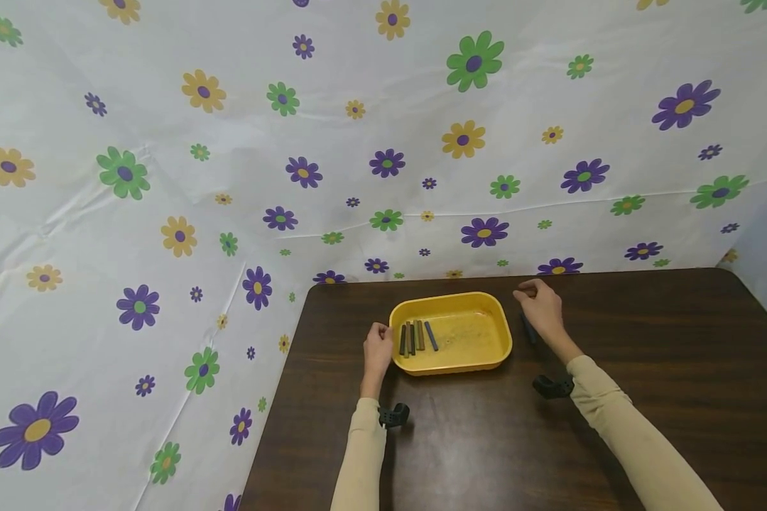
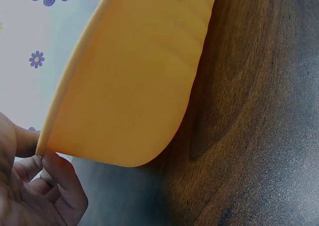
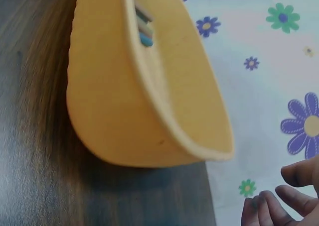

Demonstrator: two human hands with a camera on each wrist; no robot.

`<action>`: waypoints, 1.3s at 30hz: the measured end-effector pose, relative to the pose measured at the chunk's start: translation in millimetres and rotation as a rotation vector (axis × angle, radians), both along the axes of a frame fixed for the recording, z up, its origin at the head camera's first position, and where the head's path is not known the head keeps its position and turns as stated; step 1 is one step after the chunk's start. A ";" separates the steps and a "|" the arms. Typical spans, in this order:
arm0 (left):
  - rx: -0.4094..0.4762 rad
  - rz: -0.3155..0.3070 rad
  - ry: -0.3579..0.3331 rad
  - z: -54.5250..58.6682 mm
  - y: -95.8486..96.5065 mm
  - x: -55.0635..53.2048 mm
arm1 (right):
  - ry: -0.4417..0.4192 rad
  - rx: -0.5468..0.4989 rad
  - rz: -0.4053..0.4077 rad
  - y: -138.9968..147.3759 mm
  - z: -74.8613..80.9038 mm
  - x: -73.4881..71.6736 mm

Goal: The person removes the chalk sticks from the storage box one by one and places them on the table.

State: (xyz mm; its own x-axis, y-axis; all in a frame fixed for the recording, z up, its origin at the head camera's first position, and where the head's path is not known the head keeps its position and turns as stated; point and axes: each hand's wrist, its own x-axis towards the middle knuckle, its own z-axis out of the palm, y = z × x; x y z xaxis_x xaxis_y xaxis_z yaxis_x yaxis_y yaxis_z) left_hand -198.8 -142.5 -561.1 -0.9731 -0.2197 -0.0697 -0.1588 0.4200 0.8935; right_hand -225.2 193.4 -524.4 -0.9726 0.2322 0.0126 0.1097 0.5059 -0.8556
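Note:
A yellow plastic tub [image 1: 466,367] with rounded corners stands on the dark wooden table. Inside, toward its left end, lie several short sticks like crayons or chalks [image 1: 412,339], dark and olive-brown, plus a blue stick [image 1: 431,336] slightly apart. My left hand [image 1: 378,349] pinches the tub's left rim between thumb and fingers, as the left wrist view shows up close. To the right of the tub, my right hand [image 1: 542,309] is raised off the rim, its thumb and loosely bent fingers [image 3: 266,208] apart with nothing between them.
The brown table [image 1: 665,369] extends to the right and toward me. Behind it hangs a white flower-patterned sheet [image 1: 422,142], close to the far edge. A narrow dark bluish shape [image 1: 528,330] shows on the table below my right hand. Each wrist wears a black mount.

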 end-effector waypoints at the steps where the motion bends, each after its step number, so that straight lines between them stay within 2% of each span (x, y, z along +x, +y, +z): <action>1: 0.004 -0.001 0.001 0.0 0.0 -0.2 | -0.003 -0.004 0.006 -1.0 1.7 0.5; 11: 0.015 -0.007 0.003 -0.3 -0.4 -0.7 | -0.009 -0.019 0.086 -14.8 17.3 2.9; 18: 0.039 -0.015 -0.033 -1.3 -3.8 -0.1 | 0.015 -0.038 0.185 -32.2 20.3 6.5; 27: 0.061 -0.029 -0.048 1.1 -4.1 1.7 | -0.017 -0.119 0.294 -58.3 7.3 11.0; 34: 0.065 -0.028 -0.054 1.8 -3.2 3.1 | -0.078 -0.147 0.296 -77.7 -4.3 13.6; 39: 0.073 -0.032 -0.045 2.7 -3.8 3.9 | -0.081 -0.184 0.330 -88.3 -8.8 15.4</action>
